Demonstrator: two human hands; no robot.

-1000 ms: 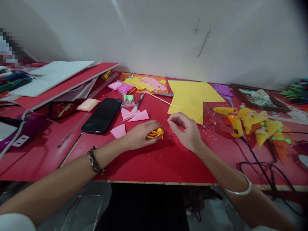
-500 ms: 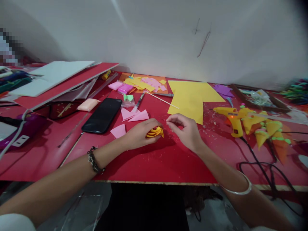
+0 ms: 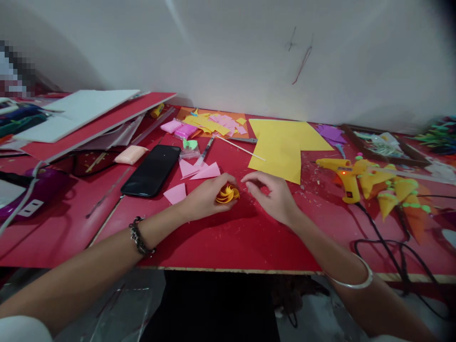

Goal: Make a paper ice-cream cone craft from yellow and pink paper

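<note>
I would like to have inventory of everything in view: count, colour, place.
Swirled paper: one, yellow, in left hand
Phone: one, black, left
Triangles: about three, pink, beside phone
Sheet: one, yellow, behind right hand
Scraps: many, yellow and pink, back
Packets: two, pink, beside scraps
Stick: one, pale, centre
Pen-like tool: one, dark and white, centre
Glue gun: one, yellow, right
Cones: several, yellow and orange, far right
Tray: one, brown, back right
Boards: several, white and red, back left
Table: one, red, beneath
Wall: one, grey, back
Smaller clutter: uncountable, mixed colours, both sides
Left hand: one, bare, centre
Right hand: one, bare, centre
</note>
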